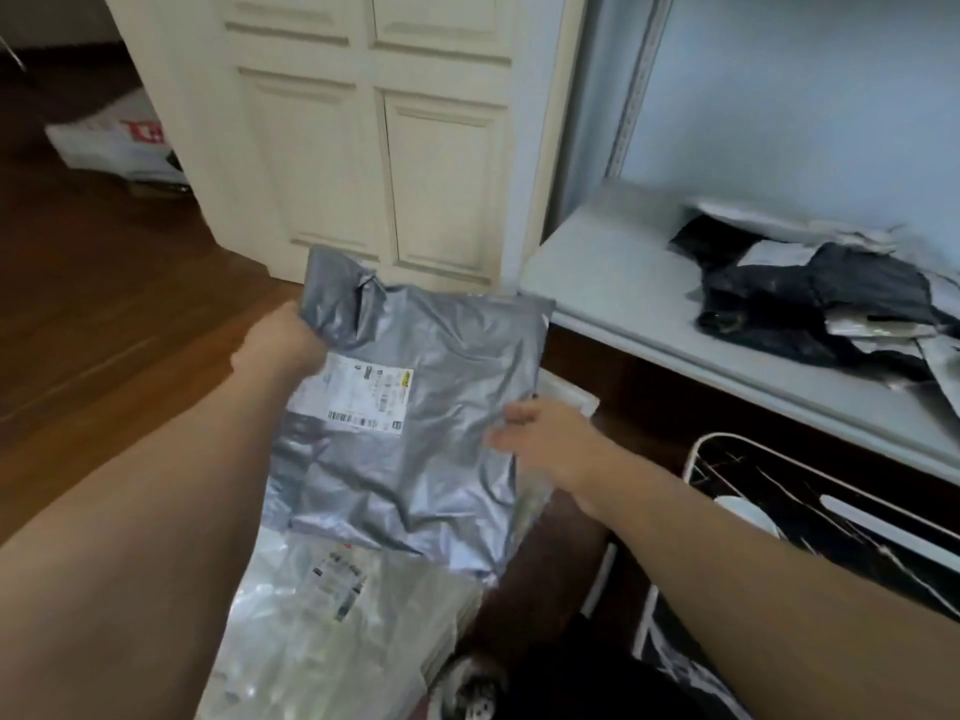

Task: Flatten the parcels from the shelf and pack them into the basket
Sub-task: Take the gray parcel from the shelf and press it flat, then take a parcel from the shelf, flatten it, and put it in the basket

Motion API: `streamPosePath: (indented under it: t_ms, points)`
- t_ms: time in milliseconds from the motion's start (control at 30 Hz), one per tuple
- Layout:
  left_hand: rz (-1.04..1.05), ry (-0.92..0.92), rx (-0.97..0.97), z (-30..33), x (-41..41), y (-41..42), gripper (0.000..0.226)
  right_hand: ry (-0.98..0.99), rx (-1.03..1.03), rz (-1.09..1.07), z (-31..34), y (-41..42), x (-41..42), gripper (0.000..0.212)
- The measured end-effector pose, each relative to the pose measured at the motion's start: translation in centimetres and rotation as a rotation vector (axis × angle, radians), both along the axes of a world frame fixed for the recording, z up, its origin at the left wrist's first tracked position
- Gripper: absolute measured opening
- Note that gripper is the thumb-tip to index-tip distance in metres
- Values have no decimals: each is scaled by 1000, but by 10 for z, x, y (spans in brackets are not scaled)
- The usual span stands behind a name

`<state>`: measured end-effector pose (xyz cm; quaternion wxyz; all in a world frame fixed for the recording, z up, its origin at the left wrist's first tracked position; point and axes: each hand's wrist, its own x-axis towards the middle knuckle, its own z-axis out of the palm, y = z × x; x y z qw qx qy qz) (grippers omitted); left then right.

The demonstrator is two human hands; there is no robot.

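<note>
Your right hand [540,433] pinches the grey mailer bag's [415,433] near-right edge | your left hand [288,337] grips its crumpled far-left corner, long axis running diagonally between them | white wire basket [696,449] just right of your right hand, nearer that arm | black parcels [810,298] beyond on the shelf [613,283].

My left hand [283,337] grips the grey parcel [415,433] at its upper left corner; my right hand [545,439] pinches its right edge, both forearms outstretched.
</note>
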<state>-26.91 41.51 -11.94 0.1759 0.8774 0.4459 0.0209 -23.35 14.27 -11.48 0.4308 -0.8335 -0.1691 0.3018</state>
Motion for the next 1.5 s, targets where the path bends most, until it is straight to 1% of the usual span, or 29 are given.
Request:
streamPosePath:
  t_ms: [67,133,200,233,267,333,400,467,533,567,600,667,700,767,833,867,933,1033,1133,1200,1300,1433,1500]
  points:
    - [7,270,197,-16,-6,4,31,-75,-263,305,-27,18,-14,32]
    - [-77,465,349,-38,-9,3,30,-140,-470,565,-49,30,-25,43]
    - [-163,591,422,-62,-10,0,30,-195,-626,792,-65,38,-30,46]
    - [-187,631,422,-75,-11,0,29,-235,-679,864,-73,42,-30,47]
    - [-208,636,409,-83,-12,-3,28,-290,-725,895,-76,42,-28,48]
    - [-227,609,380,-104,-16,-5,29,-389,-771,882,-83,46,-22,49]
    - [-246,601,333,-126,-19,-11,43,-449,-779,862,-91,49,-15,49]
    - [-279,579,223,-153,-22,-16,63,-456,-793,900,-96,49,-12,50]
    - [-315,582,-29,-182,-25,-24,95,-446,-826,957,-102,50,-10,49]
    - [-344,615,-122,-194,-26,-29,110,-447,-842,973,-105,49,-10,50]
    - [-361,652,-166,-206,-29,-32,122,-451,-854,975,-107,47,-9,50]
    - [-374,708,-156,-223,-33,-38,139,-479,-849,929,-108,41,-5,49]
    - [-367,718,-140,-222,-35,-41,142,-508,-838,898,-108,37,-3,46]
    - [-329,708,-152,-220,-32,-43,140,-565,-827,843,-103,27,2,43]
    - [-314,730,-133,-207,-23,-45,132,-602,-795,783,-98,17,8,44]
    - [-329,717,-104,-199,-16,-47,122,-623,-763,739,-94,12,12,45]
    - [-339,608,-76,-176,3,-58,96,-666,-700,611,-84,0,20,46]
    - [-488,473,16,-123,40,-94,72,-676,-698,378,-64,-36,37,40]
    - [-671,323,-5,-64,82,-152,62,-639,-788,223,-42,-94,55,41]
    - [-790,240,-21,-30,103,-198,61,-626,-847,138,-28,-138,67,42]
    - [-946,162,0,3,127,-264,68,-609,-884,-17,-6,-204,80,40]
    - [-1093,78,14,26,147,-345,61,-604,-889,-222,16,-289,89,41]
    - [-1151,60,-1,30,151,-376,61,-616,-918,-290,21,-325,92,41]
